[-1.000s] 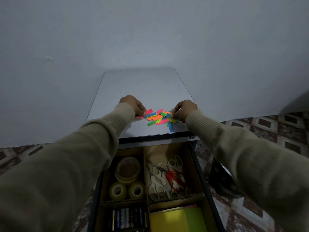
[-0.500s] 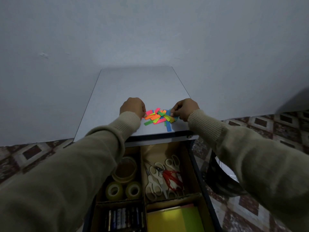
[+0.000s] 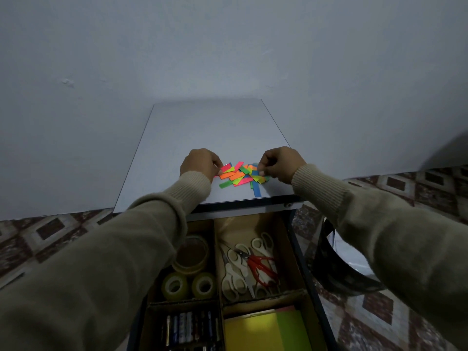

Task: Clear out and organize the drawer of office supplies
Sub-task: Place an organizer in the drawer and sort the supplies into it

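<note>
A small heap of bright paper flags (image 3: 240, 176), pink, orange, green, yellow and blue, lies near the front of the white cabinet top (image 3: 202, 127). My left hand (image 3: 200, 163) sits at the heap's left edge with curled fingers pinching a pink flag. At the right edge my right hand (image 3: 279, 163) pinches flags with curled fingertips. Below, the open drawer (image 3: 301, 269) holds cardboard compartments with tape rolls (image 3: 188, 285), scissors (image 3: 249, 267), batteries (image 3: 190, 326) and yellow-green sticky pads (image 3: 266, 330).
A plain wall stands right behind the cabinet. Patterned floor tiles (image 3: 417, 188) spread on both sides. A dark bag or bin (image 3: 342, 274) sits on the floor to the right of the drawer.
Both hands have stayed at the sides of the flag heap, nudging it slightly closer together. The camera view shifted a little.
</note>
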